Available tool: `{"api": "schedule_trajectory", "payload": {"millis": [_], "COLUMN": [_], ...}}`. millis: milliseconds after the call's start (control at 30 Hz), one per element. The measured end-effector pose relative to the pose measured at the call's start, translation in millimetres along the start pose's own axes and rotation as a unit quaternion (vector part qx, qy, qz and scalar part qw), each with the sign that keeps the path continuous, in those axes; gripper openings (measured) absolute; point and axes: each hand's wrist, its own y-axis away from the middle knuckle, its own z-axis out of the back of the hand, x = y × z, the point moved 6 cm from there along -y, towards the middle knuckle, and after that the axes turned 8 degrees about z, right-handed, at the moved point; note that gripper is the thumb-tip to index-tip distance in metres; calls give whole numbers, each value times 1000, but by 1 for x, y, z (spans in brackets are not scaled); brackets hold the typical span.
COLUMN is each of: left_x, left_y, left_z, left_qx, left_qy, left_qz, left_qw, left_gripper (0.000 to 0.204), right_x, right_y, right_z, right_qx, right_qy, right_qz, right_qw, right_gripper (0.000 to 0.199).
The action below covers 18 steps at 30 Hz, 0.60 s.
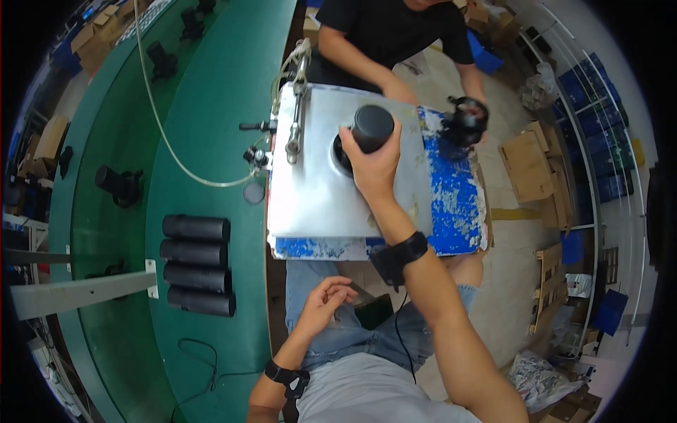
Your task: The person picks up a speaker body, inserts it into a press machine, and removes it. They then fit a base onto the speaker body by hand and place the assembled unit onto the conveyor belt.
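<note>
My right hand (374,166) grips a black cylinder (371,129) that stands upright in a round hole of a grey metal plate (317,190) on a worn blue stand. My left hand (326,299) rests on my thigh with its fingers loosely curled and holds nothing. Several more black cylinders (197,264) lie side by side on the green conveyor belt (211,106) to my left.
A person in a black shirt across the stand holds a black part (464,120) in one hand. A lever press with hoses (296,106) is fixed at the plate's left edge. Other black parts (120,185) sit on the belt. Cardboard boxes (529,166) stand at right.
</note>
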Motion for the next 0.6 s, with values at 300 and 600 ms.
{"api": "schedule_trajectory", "payload": {"millis": [300,600], "left_x": [-43,-51], "left_y": [17,14], "left_z": [-11,-6], "left_qx": [-11,-57], "left_qy": [-71,-45], "left_qz": [15,-36], "left_qw": [997,997], "left_gripper": [25,23], "right_x": [-2,-3], "right_y": [-49,-21], "right_z": [-6,4], "right_qx": [292,15], "right_qy": [-228,-121], "right_qz": [-33,84], "right_qw": [928,989], "right_gripper": [39,33]}}
